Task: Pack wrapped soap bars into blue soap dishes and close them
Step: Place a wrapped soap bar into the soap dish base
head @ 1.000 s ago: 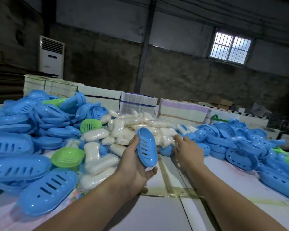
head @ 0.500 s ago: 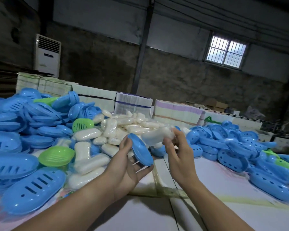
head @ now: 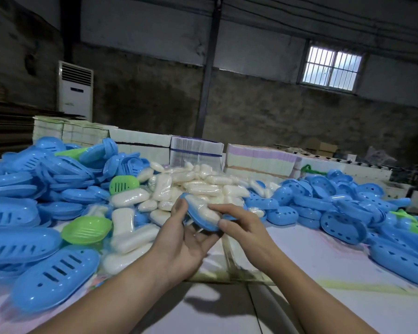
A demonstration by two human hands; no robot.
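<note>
L hand (head: 186, 239) grips blue dish (head: 198, 219); R hand (head: 241, 227) seemingly pinches wrapped soap (head: 206, 212) w/ it.

A big table (head: 323, 268) with a pale pink and white top holds everything. At its left edge sits a tall heap of blue soap dishes (head: 46, 189), with a few green dishes (head: 86, 230) mixed in. In the middle, toward the far edge, lies a pile of white wrapped soap bars (head: 198, 184). Along the right edge is another heap of blue dish halves with round holes (head: 343, 213). Strips of clear tape (head: 229, 256) run across the bare top near the front. Stacks of flat white cartons (head: 140, 141) stand in a row at the far edge.
</note>
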